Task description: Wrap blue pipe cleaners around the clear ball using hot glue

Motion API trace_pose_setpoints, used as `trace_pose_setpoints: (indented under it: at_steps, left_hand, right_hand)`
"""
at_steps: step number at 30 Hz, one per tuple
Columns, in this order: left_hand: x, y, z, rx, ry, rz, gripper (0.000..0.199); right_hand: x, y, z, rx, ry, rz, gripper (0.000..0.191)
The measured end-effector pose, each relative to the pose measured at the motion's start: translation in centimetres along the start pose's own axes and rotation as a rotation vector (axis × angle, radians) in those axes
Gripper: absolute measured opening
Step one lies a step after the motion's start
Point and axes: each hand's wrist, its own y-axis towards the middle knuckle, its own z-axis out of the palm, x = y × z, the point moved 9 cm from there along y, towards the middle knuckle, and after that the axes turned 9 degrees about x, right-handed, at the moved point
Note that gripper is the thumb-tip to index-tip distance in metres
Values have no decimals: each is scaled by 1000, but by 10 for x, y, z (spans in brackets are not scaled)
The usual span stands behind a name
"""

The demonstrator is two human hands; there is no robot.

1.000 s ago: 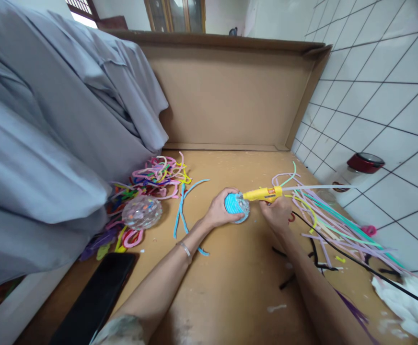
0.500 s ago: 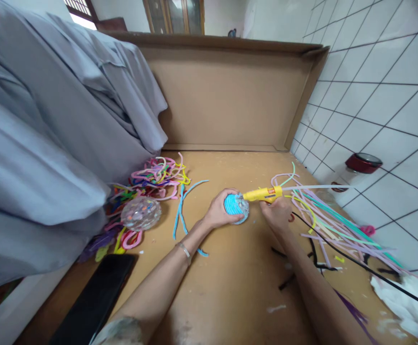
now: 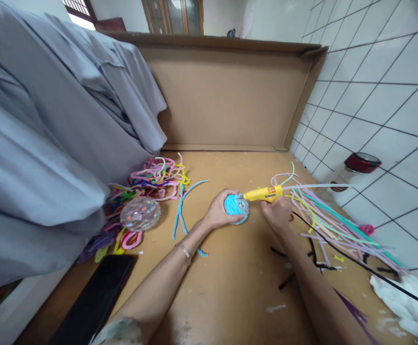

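My left hand (image 3: pixel 220 211) is closed around a small round piece, a clear faceted ball (image 3: pixel 244 212) partly wrapped in bright blue pipe cleaner (image 3: pixel 232 205). In my right hand (image 3: pixel 278 213) is a yellow hot glue gun (image 3: pixel 263 194), with the fingers wrapped round its handle. Its nozzle points left and meets the ball's upper right side; whether glue is coming out is too small to tell. A long translucent glue stick (image 3: pixel 317 186) sticks out of the gun's back. Loose blue pipe cleaners (image 3: pixel 181 211) lie left of my left hand.
On the left are a tangled heap of coloured pipe cleaners (image 3: pixel 158 175), a clear faceted dome (image 3: pixel 140 213) and a black phone (image 3: pixel 94 302). Pastel pipe cleaners (image 3: pixel 338 225), a black cord (image 3: pixel 360 264), a red-lidded jar (image 3: pixel 362 163) and white fluff (image 3: pixel 403 302) are on the right. Cardboard (image 3: pixel 230 96) stands behind.
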Motion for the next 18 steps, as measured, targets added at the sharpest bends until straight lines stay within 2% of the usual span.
trace_pose_setpoints:
  at_steps: [18]
  left_hand:
    - [-1, 0, 0, -1, 3, 9, 62]
  right_hand:
    - [3, 0, -2, -16, -17, -7, 21]
